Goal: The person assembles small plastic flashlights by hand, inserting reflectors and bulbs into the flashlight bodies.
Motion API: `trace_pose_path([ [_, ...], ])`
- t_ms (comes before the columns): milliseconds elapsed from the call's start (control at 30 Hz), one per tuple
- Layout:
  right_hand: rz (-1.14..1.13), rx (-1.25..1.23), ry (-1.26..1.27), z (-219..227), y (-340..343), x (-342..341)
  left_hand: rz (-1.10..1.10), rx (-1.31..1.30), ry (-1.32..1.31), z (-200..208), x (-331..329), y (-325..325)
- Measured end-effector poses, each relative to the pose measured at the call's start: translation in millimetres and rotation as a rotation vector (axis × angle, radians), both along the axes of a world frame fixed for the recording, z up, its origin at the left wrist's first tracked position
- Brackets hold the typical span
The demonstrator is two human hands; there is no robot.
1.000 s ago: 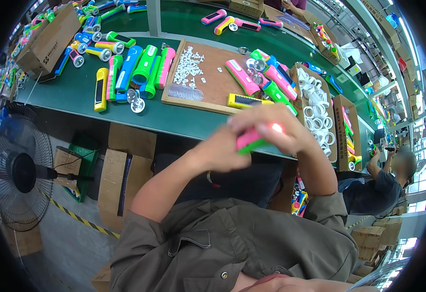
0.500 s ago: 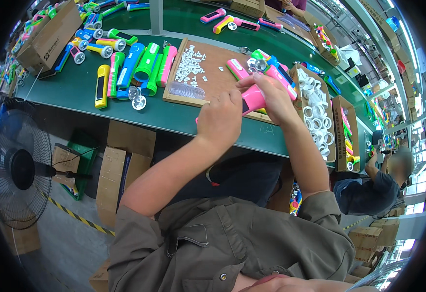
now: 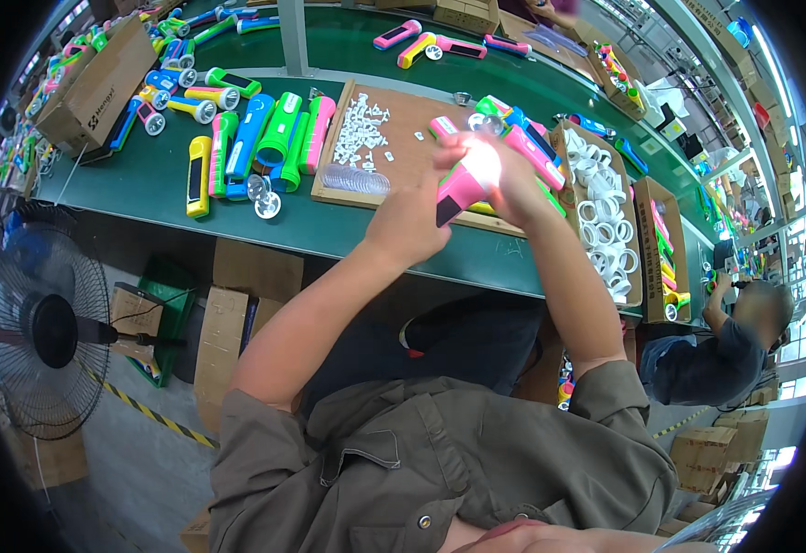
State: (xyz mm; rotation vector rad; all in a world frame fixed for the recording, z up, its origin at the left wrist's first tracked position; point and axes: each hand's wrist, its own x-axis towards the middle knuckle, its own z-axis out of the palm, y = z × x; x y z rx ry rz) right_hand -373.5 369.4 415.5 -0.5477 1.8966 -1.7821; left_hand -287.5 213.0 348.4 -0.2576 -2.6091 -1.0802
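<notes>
My left hand [image 3: 412, 221] is closed around the body of a pink flashlight [image 3: 459, 192] with a dark panel on its side. The flashlight tilts up to the right, and its head glows bright white. Around that lit head curls my right hand [image 3: 521, 192], its fingers reaching over the far side; glare hides part of them. Beneath and behind the hands lies a brown wooden tray [image 3: 405, 118] with small white plastic parts [image 3: 363, 129] and a row of clear round lenses [image 3: 355, 179]. More pink flashlight bodies [image 3: 534, 155] lie just beyond my right hand.
Several coloured flashlight bodies [image 3: 283, 129] stand left of the tray, beside loose reflectors [image 3: 265, 203]. To the right are a box of white rings [image 3: 596, 212] and a carton of flashlights [image 3: 644, 198]. A fan [image 3: 52, 332] stands at left; a co-worker [image 3: 711, 341] sits at right.
The flashlight's head now shines brightly, where it was unlit before. My left hand has shifted slightly lower, and more of the flashlight's dark panel shows.
</notes>
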Motion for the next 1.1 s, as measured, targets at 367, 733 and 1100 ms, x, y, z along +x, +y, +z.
trace_pose_path([
  [367,0.221,0.353,0.247,26,31,-43,-0.420,1.172,-0.471,-35,48,-21],
  [733,-0.207,-0.134,0.181,24,-125,-265,0.101,1.369,-0.847,-224,207,-41],
  [1100,-0.391,1.178,0.969,-129,-144,-442,0.157,2.187,-0.783,-235,192,-70],
])
